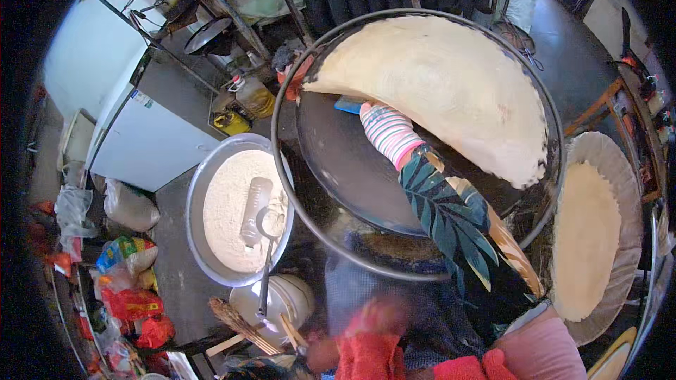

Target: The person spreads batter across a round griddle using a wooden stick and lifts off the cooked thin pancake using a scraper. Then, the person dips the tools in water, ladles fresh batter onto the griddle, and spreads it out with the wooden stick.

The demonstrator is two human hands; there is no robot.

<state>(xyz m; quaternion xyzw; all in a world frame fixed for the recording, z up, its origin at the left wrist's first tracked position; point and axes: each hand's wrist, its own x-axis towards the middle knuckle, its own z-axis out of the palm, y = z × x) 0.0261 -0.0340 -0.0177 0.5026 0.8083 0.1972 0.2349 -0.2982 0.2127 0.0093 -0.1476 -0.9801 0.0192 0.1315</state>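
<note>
A large thin sheet of pale batter or flatbread (438,74) covers the far part of a round dark griddle (359,169). Its near edge runs across the middle, leaving dark metal bare. My right hand (388,129), in a striped glove below a leaf-patterned sleeve cover, reaches over the griddle to that edge. A flat blue tool (347,105) pokes out from its fingertips, mostly hidden; the hand appears to grip it. Low in front of my body, my left hand (377,316) is blurred beside a red cuff, its fingers unclear.
Left of the griddle, a metal basin (195,221) of flour holds a clear plastic scoop (257,206) and a long-handled ladle (270,221). A white bucket (296,295) and straw brush (237,322) stand below. At right sits a lined tray (628,253) bearing pale batter or flatbread.
</note>
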